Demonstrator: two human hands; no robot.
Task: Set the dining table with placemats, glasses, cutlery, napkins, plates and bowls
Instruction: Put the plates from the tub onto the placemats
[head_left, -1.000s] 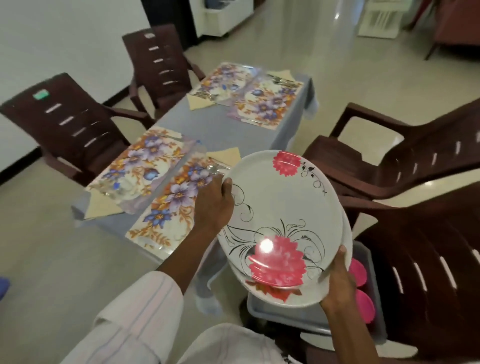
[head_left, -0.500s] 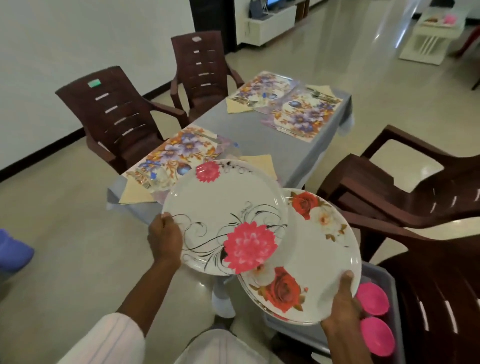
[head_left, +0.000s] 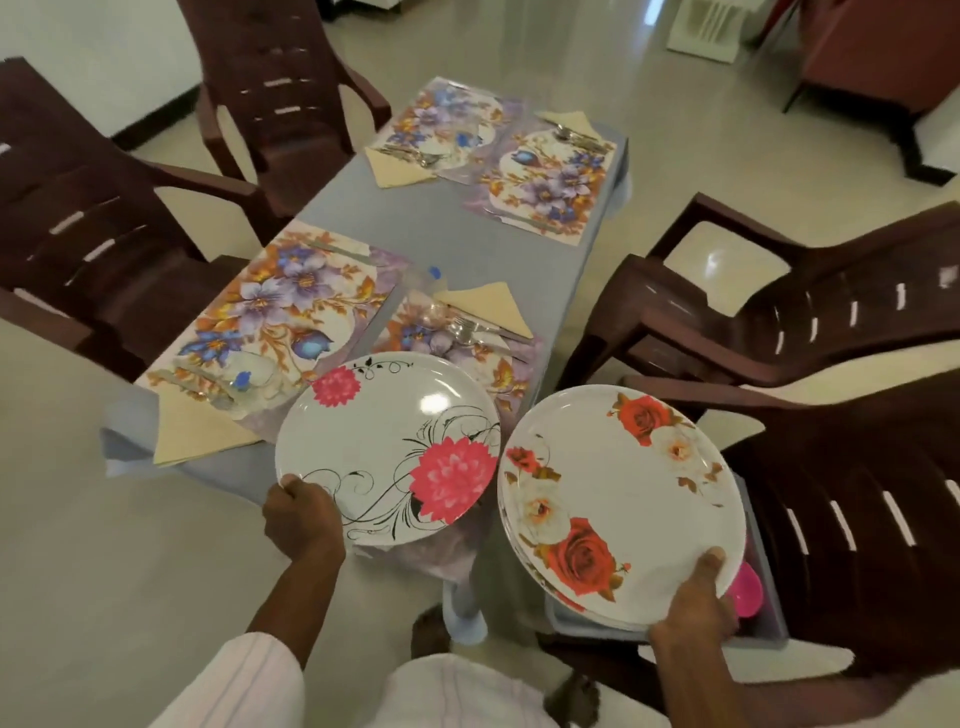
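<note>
A white plate (head_left: 387, 447) with pink flowers is being held at its near rim by the left hand (head_left: 301, 519), whose thumb is lying on top while the fingers are curling underneath, pinching the edge. The plate is hanging over the near end of the grey table (head_left: 441, 228) and covering part of the near-right mat (head_left: 483, 364); whether it is touching the mat is unclear. Just to its right, across a thin gap, the right hand (head_left: 693, 603) is gripping a stack (head_left: 618, 499) of white plates printed with red roses. Its thumb is pressing on the top rim and its other fingers are hiding below. Four floral placemats (head_left: 270, 312) are lying on the table, two near and two far, each with a tan napkin (head_left: 485, 306) and cutlery (head_left: 467, 327) beside it. Dark brown chairs (head_left: 831, 312) are standing around the table. Beneath the stack, a grey bin (head_left: 769, 618) is holding pink bowls (head_left: 745, 590). A striped sleeve (head_left: 244, 680) is covering the left forearm.
</note>
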